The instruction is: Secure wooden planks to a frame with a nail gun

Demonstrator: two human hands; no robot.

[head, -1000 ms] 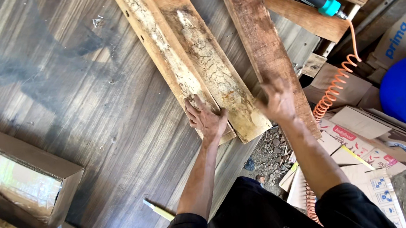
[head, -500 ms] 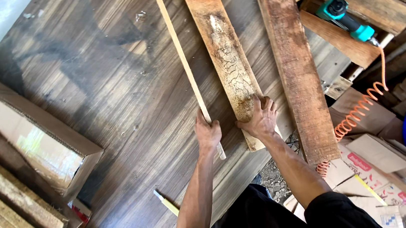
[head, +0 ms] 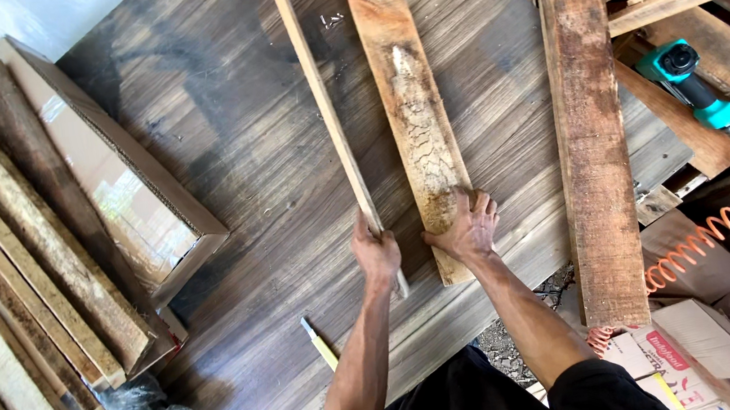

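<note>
While left hand (head: 377, 255) grips thin strip (head: 330, 127), right hand (head: 467, 229) presses weathered plank (head: 409, 110), dark worktable (head: 224, 156).

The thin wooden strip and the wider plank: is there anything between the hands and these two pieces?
Nothing visible. The left hand already grips the near end of the thin strip, and the right hand lies flat on the near end of the wider plank. Both pieces lie on the dark tabletop.
</note>
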